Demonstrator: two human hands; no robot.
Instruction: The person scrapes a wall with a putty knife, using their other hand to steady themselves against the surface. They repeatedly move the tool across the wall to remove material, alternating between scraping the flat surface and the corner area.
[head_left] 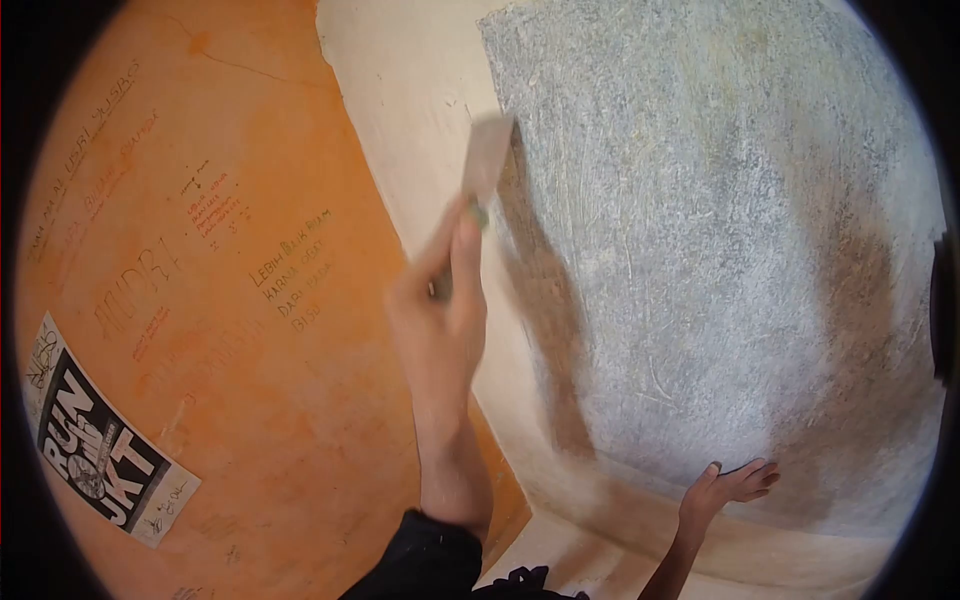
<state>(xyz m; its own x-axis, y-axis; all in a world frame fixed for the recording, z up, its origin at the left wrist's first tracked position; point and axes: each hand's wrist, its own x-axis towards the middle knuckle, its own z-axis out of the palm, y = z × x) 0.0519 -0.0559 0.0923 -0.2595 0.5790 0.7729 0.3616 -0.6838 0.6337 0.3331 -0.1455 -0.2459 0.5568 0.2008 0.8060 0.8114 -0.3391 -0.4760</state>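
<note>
My left hand (pixel 440 315), at the end of a black sleeve, is raised in the middle of the view. Its fingers are wrapped around a putty knife (pixel 489 155) with a flat, wide blade pointing up. The blade, a little blurred, overlaps the left edge of a rough grey patch (pixel 680 220) on the pale wall. Most of the handle is hidden in my grip; a greenish bit shows near the blade. Lower right, my right hand (pixel 735 483) rests with fingers stretched out against the bottom part of the grey patch.
An orange wall (pixel 230 400) with handwritten words meets the pale strip (pixel 410 110) at a corner on the left. A black-and-white sticker (pixel 105 440) is on it. A pale ledge (pixel 570 550) runs along the bottom. Something dark (pixel 942 310) stands at the right edge.
</note>
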